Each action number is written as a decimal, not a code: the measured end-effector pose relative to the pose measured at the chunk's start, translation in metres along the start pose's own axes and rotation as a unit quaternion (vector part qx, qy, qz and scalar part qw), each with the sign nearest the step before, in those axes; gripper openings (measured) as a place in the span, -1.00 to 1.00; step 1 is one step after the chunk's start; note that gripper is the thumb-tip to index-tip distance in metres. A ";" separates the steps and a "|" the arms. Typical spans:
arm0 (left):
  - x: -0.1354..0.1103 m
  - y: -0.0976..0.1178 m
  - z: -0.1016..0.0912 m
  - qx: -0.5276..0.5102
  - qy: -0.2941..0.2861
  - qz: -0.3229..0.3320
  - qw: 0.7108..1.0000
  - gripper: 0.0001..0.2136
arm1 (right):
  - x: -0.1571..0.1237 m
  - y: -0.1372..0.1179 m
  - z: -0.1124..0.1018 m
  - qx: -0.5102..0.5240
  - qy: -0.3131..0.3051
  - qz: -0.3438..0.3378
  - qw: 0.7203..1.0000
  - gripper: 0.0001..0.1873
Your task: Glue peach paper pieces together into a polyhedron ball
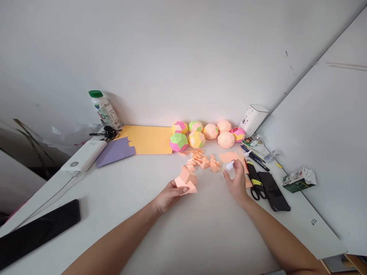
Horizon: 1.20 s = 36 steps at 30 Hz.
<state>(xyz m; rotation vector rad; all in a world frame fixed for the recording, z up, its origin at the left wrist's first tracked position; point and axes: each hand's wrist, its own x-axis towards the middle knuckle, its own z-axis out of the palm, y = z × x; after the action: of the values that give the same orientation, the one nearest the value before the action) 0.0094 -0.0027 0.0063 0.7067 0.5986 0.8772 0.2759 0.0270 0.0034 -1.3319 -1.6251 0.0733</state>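
My left hand [169,195] pinches a partly built peach paper polyhedron [187,178], its folded faces standing up and a flap spreading toward the right. My right hand [237,182] is closed, thumb and fingers around a small white glue bottle [230,165]; most of the bottle's body is hard to make out. Between and beyond the hands lies a pile of folded peach paper pieces [200,159]. Flat peach paper [228,156] lies just behind my right hand. Several finished paper balls [226,139] in peach, yellow, green and pink stand along the wall.
Scissors [258,193], a black and yellow cutter [255,175], pens [256,157] and a phone [273,191] lie at right, near a small carton [299,179]. Orange card [151,139], purple paper [116,152], a power bank [84,156], keys [109,132] and a bottle [105,110] occupy the left.
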 end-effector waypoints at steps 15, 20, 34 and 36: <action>-0.018 -0.023 0.036 0.060 0.012 0.009 0.998 -0.84 | -0.042 -0.081 0.007 0.382 -0.313 0.091 0.865 -0.86; -0.016 -0.025 0.031 0.070 -0.014 0.015 0.997 -0.77 | -0.036 -0.066 0.005 0.440 -0.340 0.154 0.816 -0.81; -0.013 -0.015 0.033 -0.048 0.010 -0.095 0.994 -0.91 | -0.034 -0.065 0.001 0.400 -0.418 0.179 0.796 -0.81; -0.013 -0.016 0.033 -0.065 0.018 -0.099 0.993 -0.91 | -0.036 -0.066 0.001 0.413 -0.407 0.204 0.789 -0.80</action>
<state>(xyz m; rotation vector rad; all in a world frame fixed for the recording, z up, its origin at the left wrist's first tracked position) 0.0335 -0.0309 0.0175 0.5050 0.6261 0.7386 0.2253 -0.0262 0.0186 -0.9181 -1.5795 1.6306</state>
